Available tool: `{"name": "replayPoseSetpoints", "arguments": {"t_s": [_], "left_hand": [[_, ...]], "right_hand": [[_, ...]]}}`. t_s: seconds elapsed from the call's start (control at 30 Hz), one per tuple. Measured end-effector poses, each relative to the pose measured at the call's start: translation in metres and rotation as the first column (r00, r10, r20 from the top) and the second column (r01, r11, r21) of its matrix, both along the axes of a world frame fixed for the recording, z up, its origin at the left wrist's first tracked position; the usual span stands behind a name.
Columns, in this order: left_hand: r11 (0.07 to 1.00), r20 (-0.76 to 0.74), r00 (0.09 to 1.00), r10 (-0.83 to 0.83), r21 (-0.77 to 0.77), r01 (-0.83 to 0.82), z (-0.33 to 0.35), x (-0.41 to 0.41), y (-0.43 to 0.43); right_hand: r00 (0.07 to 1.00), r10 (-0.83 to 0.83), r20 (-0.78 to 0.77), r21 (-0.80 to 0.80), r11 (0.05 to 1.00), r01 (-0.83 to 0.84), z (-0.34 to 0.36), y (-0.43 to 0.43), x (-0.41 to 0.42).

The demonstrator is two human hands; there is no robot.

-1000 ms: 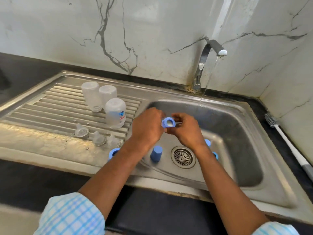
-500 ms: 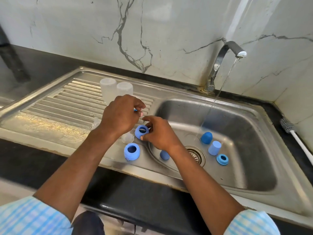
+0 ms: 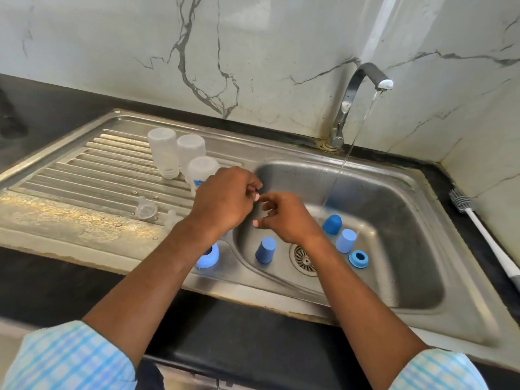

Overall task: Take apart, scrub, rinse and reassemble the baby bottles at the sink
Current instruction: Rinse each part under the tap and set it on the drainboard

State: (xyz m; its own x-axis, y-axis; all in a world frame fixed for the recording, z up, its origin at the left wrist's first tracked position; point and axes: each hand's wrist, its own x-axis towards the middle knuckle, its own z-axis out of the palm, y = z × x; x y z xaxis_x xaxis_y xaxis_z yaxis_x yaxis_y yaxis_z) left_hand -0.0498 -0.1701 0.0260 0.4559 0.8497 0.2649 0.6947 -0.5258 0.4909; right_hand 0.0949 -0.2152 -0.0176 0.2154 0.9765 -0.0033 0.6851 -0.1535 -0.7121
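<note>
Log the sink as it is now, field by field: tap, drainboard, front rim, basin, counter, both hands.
Tap: running, stream falling into the basin.
Drainboard: three clear bottles upside down; two clear nipples visible nearer.
Front rim: blue collar ring, partly behind the left arm.
Basin: three blue caps and a second collar ring around the drain.
Counter: bottle brush, right of the basin.
Hands: left hand curled, contents hidden; right hand loosely curled, nothing visible in it.
</note>
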Motion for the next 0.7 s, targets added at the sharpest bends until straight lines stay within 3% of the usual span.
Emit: {"name": "replayPoseSetpoints", "arguments": {"t_s": [0.2, 0.4, 0.57, 0.7], "left_hand": [[0.991, -0.11, 0.985, -0.131, 0.01, 0.133, -0.01, 0.051, -0.011], [0.975, -0.144, 0.965, -0.218, -0.079, 0.208, -0.024, 0.111, -0.015], [0.967, -0.161, 0.964, -0.214, -0.174, 0.186, -0.046, 0.152, -0.01], [0.966, -0.165, 0.97, -0.177, -0.219, 0.139, -0.073, 0.164, -0.002]], "right_hand": [[0.967, -0.187, 0.175, -0.221, 0.949, 0.223, -0.006, -0.014, 0.092], [0.804, -0.304, 0.511, -0.402, 0.743, 0.536, -0.035, -0.034, 0.169], [0.809, -0.295, 0.509, -0.563, 0.598, 0.571, -0.068, -0.045, 0.193], [0.833, -0.317, 0.454, -0.623, 0.555, 0.551, -0.087, -0.045, 0.189]]}}
